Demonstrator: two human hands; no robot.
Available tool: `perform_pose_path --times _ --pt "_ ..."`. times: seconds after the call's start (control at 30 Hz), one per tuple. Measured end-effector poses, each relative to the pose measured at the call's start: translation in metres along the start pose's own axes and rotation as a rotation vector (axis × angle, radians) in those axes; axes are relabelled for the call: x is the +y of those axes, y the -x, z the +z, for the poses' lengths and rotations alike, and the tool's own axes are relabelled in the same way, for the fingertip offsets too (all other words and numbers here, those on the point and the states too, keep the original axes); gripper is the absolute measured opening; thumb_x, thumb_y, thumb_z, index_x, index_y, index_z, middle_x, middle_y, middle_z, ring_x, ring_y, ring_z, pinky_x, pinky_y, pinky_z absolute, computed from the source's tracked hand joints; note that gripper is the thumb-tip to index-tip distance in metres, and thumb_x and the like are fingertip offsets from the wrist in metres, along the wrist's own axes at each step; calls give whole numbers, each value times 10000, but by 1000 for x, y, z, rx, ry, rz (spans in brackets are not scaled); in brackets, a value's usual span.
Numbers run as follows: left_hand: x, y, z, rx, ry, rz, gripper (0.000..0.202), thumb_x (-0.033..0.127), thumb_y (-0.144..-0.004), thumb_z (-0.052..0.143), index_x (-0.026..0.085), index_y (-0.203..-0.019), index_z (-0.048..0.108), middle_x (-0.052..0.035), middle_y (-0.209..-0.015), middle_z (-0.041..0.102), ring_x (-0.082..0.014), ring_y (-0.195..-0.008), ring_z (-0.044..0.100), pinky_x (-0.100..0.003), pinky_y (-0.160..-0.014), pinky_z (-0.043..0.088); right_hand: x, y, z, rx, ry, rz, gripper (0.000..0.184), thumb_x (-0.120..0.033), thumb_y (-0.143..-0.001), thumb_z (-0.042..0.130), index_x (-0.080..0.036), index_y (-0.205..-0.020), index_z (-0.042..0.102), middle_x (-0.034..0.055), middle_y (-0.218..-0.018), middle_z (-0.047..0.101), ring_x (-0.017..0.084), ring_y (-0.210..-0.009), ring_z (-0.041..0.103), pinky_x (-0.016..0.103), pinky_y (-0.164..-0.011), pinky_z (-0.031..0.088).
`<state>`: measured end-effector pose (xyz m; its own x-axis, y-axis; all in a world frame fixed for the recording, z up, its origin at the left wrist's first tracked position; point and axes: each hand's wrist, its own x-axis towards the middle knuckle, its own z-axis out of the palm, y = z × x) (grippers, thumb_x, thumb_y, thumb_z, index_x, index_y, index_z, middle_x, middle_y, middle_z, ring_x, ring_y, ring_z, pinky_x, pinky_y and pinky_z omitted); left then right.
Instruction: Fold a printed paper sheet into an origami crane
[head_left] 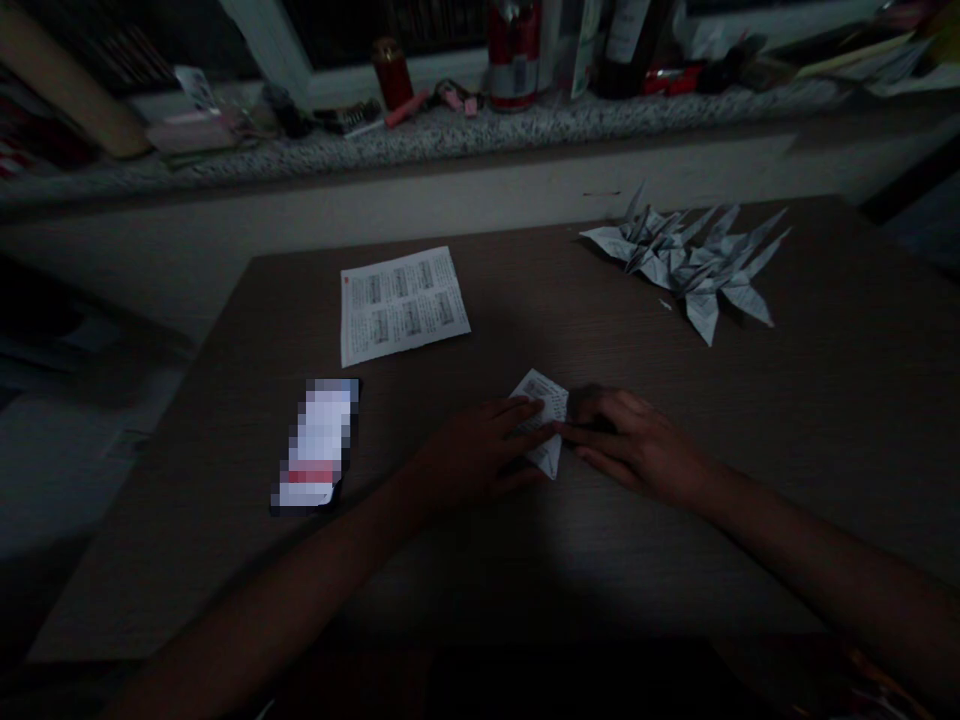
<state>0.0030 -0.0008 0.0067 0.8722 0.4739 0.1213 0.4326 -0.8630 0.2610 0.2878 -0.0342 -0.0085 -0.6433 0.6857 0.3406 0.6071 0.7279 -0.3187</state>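
Note:
A small folded piece of printed paper (553, 398) lies on the table in front of me, with pointed corners at its far and near ends. My left hand (491, 445) rests over its left side, palm down, fingers spread flat across the print. At the right edge of the paper is my right hand (637, 440), its index finger stretched out to touch that edge near a left fingertip. Its thumb sits apart below, while the other fingers bend slightly. Part of the paper is hidden under the left fingers.
Folded paper cranes (682, 260) lie piled at the back right of the brown table (465, 590). A flat printed sheet (405, 305) is at the back left, with a lit phone (315, 445) nearer me. Behind, a granite windowsill (442, 135) carries a red can (514, 55) and clutter.

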Motion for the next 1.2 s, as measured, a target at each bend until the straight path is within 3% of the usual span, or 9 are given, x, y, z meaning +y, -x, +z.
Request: perform_pose_path --times 0.37,0.57,0.7,0.83,0.93,1.03,1.2 --pt "-1 0 0 -2 0 8 525 491 -1046 540 218 -1494 543 -148 -1586 490 -323 -1480 451 -510 -1135 491 11 -3 -6 -29 173 133 381 -384 -1046 523 -328 -1388 683 114 -1154 629 291 -1056 577 463 -883 497" --pt "-1 0 -2 -15 12 1 515 491 -1037 558 228 -1480 562 -128 -1600 477 -316 -1488 440 -510 -1170 457 15 -8 -4 0 242 240 403 -348 -1055 479 -243 -1383 689 147 -1133 640 299 -984 576 467 -846 517" --pt "3 -1 -2 -16 -5 -27 535 507 -1036 552 245 -1502 539 -124 -1604 471 -315 -1479 447 -497 -1162 462 16 -10 -4 48 167 269 378 -351 -1049 482 -240 -1322 719 141 -1089 664 307 -978 609 482 -842 525" --pt "5 -1 0 0 -47 -72 576 538 -1034 535 236 -1524 515 -146 -1579 492 -334 -1446 475 -511 -1138 474 13 -15 -5 124 -58 270 257 -335 -1036 530 -235 -1175 723 110 -1086 693 281 -1023 654 457 -893 529" --pt "4 -2 2 14 -47 -66 581 553 -1037 517 245 -1529 507 -136 -1575 499 -328 -1443 473 -510 -1137 472 11 -22 -5 100 -158 278 112 -317 -1003 608 -227 -1023 673 79 -1007 700 260 -970 660 427 -870 521" --pt "2 -3 3 7 -34 -58 582 546 -1040 516 222 -1523 509 -136 -1562 517 -321 -1430 486 -505 -1140 468 12 -29 -1 75 -182 277 110 -301 -987 641 -219 -913 636 57 -912 678 238 -884 644 390 -811 501" --pt "1 -3 4 8 -26 -59 564 528 -1044 519 188 -1494 536 -145 -1553 523 -324 -1432 482 -499 -1143 465 15 -34 6 55 -174 267 108 -289 -985 640 -219 -905 625 47 -895 654 227 -868 629 364 -793 478"
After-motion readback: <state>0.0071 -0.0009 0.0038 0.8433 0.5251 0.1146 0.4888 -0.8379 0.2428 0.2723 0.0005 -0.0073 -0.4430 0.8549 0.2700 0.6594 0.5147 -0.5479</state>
